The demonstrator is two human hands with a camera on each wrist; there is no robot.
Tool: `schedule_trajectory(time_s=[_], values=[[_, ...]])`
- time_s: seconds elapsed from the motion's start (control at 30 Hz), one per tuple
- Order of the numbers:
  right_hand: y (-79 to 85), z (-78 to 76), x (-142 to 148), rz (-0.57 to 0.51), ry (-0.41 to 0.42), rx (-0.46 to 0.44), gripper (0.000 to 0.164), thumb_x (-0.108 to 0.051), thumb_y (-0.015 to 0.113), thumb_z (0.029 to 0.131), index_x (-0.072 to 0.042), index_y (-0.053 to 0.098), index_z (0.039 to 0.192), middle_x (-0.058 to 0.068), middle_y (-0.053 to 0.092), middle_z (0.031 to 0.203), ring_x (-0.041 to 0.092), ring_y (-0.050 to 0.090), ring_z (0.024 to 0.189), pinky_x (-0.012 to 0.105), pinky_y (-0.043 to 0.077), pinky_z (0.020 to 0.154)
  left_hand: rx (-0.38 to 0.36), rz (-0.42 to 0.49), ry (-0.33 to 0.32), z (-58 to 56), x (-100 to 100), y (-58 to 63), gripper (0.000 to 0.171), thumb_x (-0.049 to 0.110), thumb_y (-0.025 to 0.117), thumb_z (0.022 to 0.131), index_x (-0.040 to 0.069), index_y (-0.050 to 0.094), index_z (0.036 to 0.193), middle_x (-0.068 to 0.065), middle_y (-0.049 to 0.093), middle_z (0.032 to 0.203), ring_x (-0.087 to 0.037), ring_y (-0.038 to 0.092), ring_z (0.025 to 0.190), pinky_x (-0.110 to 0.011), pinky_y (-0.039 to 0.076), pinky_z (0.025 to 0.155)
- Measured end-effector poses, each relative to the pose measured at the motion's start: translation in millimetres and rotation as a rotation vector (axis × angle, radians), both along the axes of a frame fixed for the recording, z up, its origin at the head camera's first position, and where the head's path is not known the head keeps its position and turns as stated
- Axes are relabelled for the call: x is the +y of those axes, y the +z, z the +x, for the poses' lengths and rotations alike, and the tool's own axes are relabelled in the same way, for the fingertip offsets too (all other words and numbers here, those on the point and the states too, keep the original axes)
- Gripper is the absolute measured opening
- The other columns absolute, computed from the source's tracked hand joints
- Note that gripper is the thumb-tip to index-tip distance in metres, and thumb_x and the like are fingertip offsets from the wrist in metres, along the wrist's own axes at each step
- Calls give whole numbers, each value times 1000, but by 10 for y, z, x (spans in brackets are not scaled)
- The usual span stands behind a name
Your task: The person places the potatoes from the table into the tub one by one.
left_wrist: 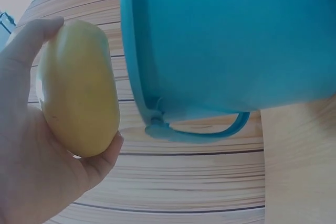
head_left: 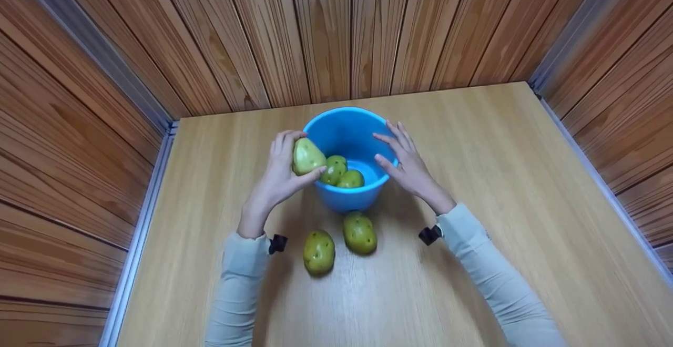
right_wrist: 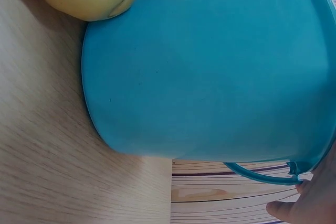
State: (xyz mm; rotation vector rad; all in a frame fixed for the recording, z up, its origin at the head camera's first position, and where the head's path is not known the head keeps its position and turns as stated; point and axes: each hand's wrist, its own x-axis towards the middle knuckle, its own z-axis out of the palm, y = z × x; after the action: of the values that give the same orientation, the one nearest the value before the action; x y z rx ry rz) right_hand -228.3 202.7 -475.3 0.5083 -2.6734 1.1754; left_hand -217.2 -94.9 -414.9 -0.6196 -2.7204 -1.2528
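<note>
My left hand (head_left: 274, 179) grips a pale green potato (head_left: 306, 156) at the left rim of the blue bucket (head_left: 349, 200), its thumb on the near side and fingers on the far side. In the left wrist view this potato (left_wrist: 81, 90) looks smooth and yellowish, apart from the bucket wall (left_wrist: 226, 40). Two greenish potatoes, one (head_left: 335, 170) partly hidden and another (head_left: 351, 179), lie inside the bucket. At the right rim my right hand (head_left: 413, 171) has its fingers spread, holding nothing; whether they touch the rim I cannot tell.
Two more potatoes lie on the wooden table (head_left: 499, 179) before the bucket: one (head_left: 360, 233) close to its base, the other (head_left: 318, 253) nearer and to the left. The bucket's handle (left_wrist: 210, 137) hangs down its far side. Wood-plank walls (head_left: 326, 37) enclose the table's back and sides.
</note>
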Motion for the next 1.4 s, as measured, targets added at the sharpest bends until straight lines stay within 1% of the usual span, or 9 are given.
schedule_trajectory(time_s=[0.1, 0.27, 0.33, 0.53, 0.83, 1.07, 1.23, 1.3, 1.4], values=[[-2, 4, -2, -4, 0, -1, 51, -50, 47, 92, -38, 36, 139, -5, 12, 156, 18, -4, 143, 64, 15, 106, -9, -2, -11, 0, 28, -25, 75, 57, 65, 77, 20, 34, 135, -2, 32, 135, -19, 32, 121, -39, 43, 93], [-13, -15, -6, -24, 14, 5, 51, -48, 49, 92, -34, 38, 139, -3, 13, 156, 23, -3, 143, 65, 13, 106, 5, 1, -29, -13, 70, -44, 75, 56, 66, 77, 19, 35, 135, -2, 33, 134, -19, 31, 120, -39, 42, 91], [-16, -20, -13, -26, 14, 3, 51, -48, 49, 92, -34, 38, 139, -3, 13, 156, 22, -3, 143, 65, 13, 106, 7, 2, -34, -17, 79, -51, 75, 55, 66, 77, 19, 35, 134, -2, 33, 133, -19, 31, 120, -39, 43, 91], [-33, -6, -25, -18, 6, -3, 50, -49, 47, 92, -35, 38, 139, -3, 14, 155, 17, -4, 143, 64, 14, 106, -26, -21, -33, -27, 111, -84, 75, 59, 65, 76, 22, 34, 134, -2, 32, 134, -19, 31, 121, -39, 44, 90], [-28, 1, -14, -21, 1, 1, 50, -48, 48, 92, -35, 38, 139, -5, 13, 155, 20, -3, 143, 64, 14, 106, -32, -33, -44, -52, 170, -79, 76, 61, 64, 75, 23, 34, 135, -1, 33, 134, -18, 31, 121, -37, 44, 91], [-6, 1, -5, -24, -2, 3, 51, -48, 48, 92, -35, 37, 140, -5, 13, 156, 16, -4, 143, 64, 14, 107, -42, -28, -45, -70, 197, -88, 77, 63, 63, 75, 24, 33, 135, 0, 33, 134, -18, 32, 120, -37, 45, 90], [-14, -8, 5, -27, 5, 15, 51, -47, 49, 91, -33, 39, 139, -4, 13, 155, 23, -1, 143, 63, 15, 107, -35, -21, -55, -83, 218, -104, 77, 61, 64, 75, 22, 34, 135, -2, 33, 134, -19, 32, 120, -39, 44, 91], [-15, -7, 6, -32, 10, 14, 51, -46, 50, 91, -33, 39, 139, -5, 13, 155, 24, -1, 143, 63, 15, 107, -34, -18, -57, -91, 226, -109, 77, 60, 65, 75, 22, 34, 135, -2, 33, 134, -19, 32, 119, -39, 44, 91], [-6, 0, 1, -36, 6, 9, 50, -47, 49, 91, -35, 38, 139, -8, 12, 155, 19, -2, 143, 62, 15, 108, -39, -21, -54, -100, 238, -112, 77, 60, 65, 75, 22, 34, 135, -1, 34, 134, -19, 32, 119, -39, 44, 91]])
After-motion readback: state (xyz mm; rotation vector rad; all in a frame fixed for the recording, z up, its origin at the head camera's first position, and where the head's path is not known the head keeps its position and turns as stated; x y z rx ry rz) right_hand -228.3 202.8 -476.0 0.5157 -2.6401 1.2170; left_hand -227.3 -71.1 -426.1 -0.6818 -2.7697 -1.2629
